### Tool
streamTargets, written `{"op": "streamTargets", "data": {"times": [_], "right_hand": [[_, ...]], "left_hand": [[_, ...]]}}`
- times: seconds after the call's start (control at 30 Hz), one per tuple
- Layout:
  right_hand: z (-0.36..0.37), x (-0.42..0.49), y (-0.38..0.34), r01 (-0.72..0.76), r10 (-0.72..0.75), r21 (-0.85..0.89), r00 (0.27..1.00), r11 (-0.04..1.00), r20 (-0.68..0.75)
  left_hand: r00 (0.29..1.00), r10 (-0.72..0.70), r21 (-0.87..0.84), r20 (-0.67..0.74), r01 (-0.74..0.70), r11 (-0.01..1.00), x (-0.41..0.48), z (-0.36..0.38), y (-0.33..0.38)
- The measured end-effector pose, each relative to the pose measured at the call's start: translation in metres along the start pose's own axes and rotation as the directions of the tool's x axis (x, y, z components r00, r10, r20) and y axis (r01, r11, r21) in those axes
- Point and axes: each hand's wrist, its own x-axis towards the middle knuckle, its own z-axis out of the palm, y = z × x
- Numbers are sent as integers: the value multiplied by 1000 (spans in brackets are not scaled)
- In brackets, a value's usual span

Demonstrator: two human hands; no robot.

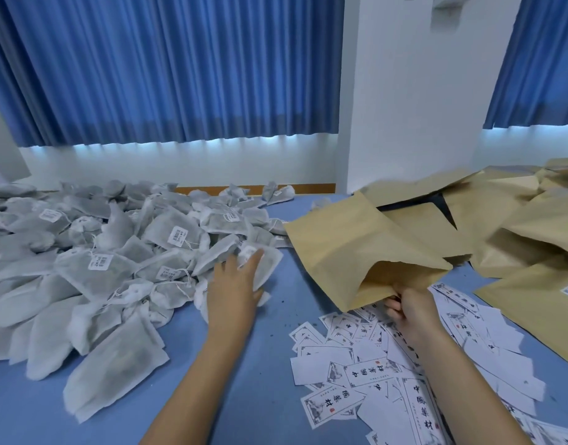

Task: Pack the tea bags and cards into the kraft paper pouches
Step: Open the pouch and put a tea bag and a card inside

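A big heap of grey-white tea bags (109, 261) covers the left of the blue table. My left hand (232, 289) lies with fingers spread on a tea bag (266, 261) at the heap's right edge. My right hand (409, 311) grips the lower lip of an open kraft paper pouch (350, 252), mouth facing me and lifted off the table. White printed cards (366, 374) lie scattered under and in front of that hand.
More kraft pouches (514, 232) are piled at the right and back right. The blue table (269, 348) shows bare between the heap and the cards. Blue curtains (167, 69) and a white wall stand behind.
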Motion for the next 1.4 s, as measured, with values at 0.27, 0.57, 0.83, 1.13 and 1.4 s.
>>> {"op": "streamTargets", "data": {"times": [0.27,0.57,0.83,1.13,1.4], "right_hand": [[2,0,0,-39,39,45,999,998,7],[13,-6,-1,151,-156,141,988,978,22],[5,-5,-2,105,-104,151,994,983,-12],[7,-1,3,170,-168,-26,982,985,88],[14,-11,8,257,-235,-105,954,961,185]], "left_hand": [[952,-134,63,275,122,991,42,37,-28],[811,267,-267,521,-142,953,4,18,-13],[839,494,-619,228,-267,739,-3,-3,-3],[938,197,-956,286,293,-6,-5,-32,7],[699,520,-871,491,395,293,2,-38,69]]}}
